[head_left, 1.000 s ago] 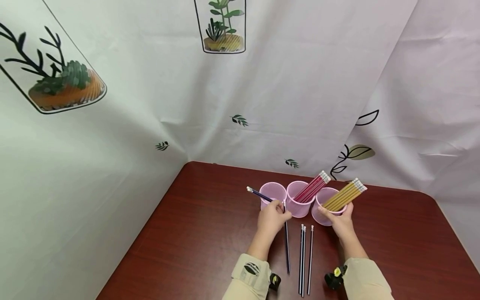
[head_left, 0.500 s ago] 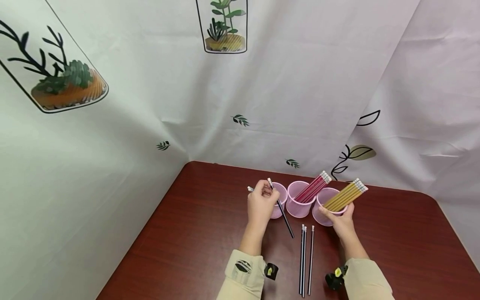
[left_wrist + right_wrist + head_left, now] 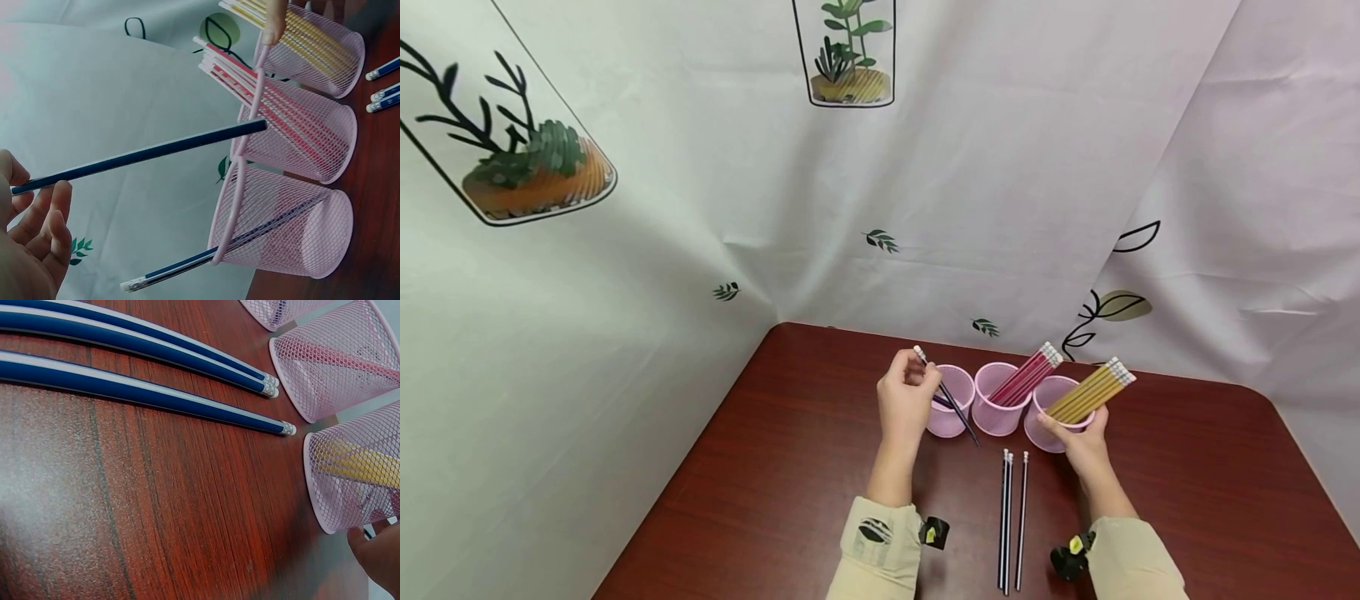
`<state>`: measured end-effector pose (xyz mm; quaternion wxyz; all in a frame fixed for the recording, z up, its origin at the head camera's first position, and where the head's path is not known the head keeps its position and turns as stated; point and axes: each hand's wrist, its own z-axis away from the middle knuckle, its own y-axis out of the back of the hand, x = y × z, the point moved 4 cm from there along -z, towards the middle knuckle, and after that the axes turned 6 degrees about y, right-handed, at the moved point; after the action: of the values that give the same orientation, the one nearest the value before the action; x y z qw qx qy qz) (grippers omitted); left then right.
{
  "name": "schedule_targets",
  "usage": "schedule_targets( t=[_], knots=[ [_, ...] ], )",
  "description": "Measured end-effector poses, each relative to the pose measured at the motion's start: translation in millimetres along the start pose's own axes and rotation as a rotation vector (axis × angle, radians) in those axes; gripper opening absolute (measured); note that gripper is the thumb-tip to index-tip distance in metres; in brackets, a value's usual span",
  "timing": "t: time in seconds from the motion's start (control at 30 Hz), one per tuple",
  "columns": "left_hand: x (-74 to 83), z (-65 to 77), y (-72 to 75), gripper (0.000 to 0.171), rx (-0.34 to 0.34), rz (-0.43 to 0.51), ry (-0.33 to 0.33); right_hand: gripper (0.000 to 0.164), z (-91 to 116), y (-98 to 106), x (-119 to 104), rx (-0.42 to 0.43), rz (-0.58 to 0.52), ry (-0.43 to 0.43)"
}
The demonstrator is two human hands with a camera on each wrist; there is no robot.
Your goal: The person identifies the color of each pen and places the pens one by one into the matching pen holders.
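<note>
My left hand (image 3: 906,404) pinches a blue pencil (image 3: 156,152) close to its white eraser end. The pencil slants with its other end toward the pink mesh cups, overlapping the left cup (image 3: 946,425) in the head view. Inside that cup, blue pencils (image 3: 181,267) lean with their erasers out past the rim. My right hand (image 3: 1086,446) grips the right cup (image 3: 1043,435) at its rim, thumb on the near side. Yellow pencils (image 3: 1090,393) fill this cup, erasers up. Between the two stands the middle cup (image 3: 997,419), holding red pencils (image 3: 1026,375).
Several blue pencils (image 3: 1004,525) lie side by side on the brown wooden table (image 3: 790,467), in front of the cups. A white patterned cloth (image 3: 970,192) hangs behind and to the left of the table.
My left hand has lifted a blue pencil off the table and carried it up and left, beside the left cup. My right hand has stayed on the right cup.
</note>
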<state>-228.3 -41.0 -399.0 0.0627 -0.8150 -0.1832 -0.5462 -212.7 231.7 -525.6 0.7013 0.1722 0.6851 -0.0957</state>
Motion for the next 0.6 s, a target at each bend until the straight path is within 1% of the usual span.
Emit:
schedule_targets(
  t=[0.2, 0.37, 0.47, 0.6],
  knots=[
    [1.5, -4.4, 7.4, 0.009, 0.067, 0.035, -0.034, 0.094, -1, 0, 1, 0.004, -0.016, 0.013],
    [-1.5, -4.1, 8.7, 0.01, 0.093, 0.044, -0.037, 0.095, -1, 0, 0, 0.007, -0.021, 0.013],
    [-8.1, -2.1, 7.6, 0.01, 0.097, 0.021, -0.024, 0.095, -1, 0, 0, 0.005, -0.019, 0.006],
    [-26.8, 3.7, 4.7, 0.013, 0.088, -0.022, 0.025, 0.096, -1, 0, 1, -0.001, -0.008, 0.003]
  ],
)
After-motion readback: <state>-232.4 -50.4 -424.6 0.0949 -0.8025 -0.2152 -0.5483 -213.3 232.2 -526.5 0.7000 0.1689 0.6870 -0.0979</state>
